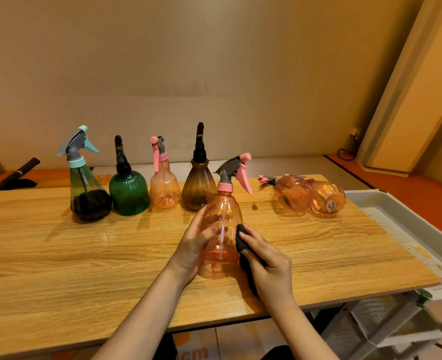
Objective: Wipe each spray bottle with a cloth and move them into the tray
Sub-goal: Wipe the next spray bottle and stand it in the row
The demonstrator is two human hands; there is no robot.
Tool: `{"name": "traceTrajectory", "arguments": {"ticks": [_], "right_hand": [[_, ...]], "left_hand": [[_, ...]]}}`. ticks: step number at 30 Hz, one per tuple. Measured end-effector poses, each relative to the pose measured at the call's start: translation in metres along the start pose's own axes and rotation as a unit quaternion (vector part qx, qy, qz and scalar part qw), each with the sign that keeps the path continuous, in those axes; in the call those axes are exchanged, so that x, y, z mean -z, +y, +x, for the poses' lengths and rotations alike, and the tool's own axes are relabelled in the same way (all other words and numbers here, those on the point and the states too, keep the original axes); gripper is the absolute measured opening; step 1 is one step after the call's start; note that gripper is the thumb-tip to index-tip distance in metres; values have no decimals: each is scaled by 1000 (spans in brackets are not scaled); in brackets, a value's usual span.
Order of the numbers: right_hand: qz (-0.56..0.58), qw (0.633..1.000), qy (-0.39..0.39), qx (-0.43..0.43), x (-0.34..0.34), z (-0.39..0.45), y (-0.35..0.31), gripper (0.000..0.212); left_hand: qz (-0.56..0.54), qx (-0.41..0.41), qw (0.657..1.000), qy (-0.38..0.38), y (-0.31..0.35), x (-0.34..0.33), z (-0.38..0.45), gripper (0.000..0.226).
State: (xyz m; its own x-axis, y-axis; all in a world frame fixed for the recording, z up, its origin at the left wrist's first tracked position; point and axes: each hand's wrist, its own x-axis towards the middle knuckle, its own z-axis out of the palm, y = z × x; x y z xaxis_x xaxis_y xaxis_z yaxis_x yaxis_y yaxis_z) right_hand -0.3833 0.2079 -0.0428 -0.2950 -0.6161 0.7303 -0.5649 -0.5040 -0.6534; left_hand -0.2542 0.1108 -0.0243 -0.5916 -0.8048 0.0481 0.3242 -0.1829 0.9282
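Observation:
My left hand (192, 245) grips an upright orange spray bottle (223, 216) with a pink and grey trigger, above the middle of the wooden table (85, 255). My right hand (269, 266) holds a black cloth (242, 241) and presses it against the bottle's right side. Behind stand a grey-green bottle (85, 185) with a light blue trigger, a round green bottle (129, 190), a small orange bottle (165, 185) and a brown bottle (198, 183). Two orange bottles (308, 194) lie on their sides at the right. The white tray (386, 209) sits past the table's right edge.
A beige wall stands close behind the table. White plastic shelving (386, 326) sits below the tray at the lower right. A dark object (20, 172) lies at the far left behind the table. A cable and socket (351, 146) are on the back wall at right.

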Motion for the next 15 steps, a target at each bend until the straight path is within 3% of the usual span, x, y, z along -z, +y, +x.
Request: {"name": "traceTrajectory", "arguments": {"ticks": [2,8,15], "right_hand": [[-6,1000,6,3,1,2,0,43],[-24,1000,13,11,4,24,-6,42],[7,998,6,-66,9,36,-3,49]], "left_hand": [[17,-6,1000,-14,-2,2,0,79],[71,-18,997,-33,-7,2,0,75],[74,-21,997,-30,-6,2,-2,76]]}}
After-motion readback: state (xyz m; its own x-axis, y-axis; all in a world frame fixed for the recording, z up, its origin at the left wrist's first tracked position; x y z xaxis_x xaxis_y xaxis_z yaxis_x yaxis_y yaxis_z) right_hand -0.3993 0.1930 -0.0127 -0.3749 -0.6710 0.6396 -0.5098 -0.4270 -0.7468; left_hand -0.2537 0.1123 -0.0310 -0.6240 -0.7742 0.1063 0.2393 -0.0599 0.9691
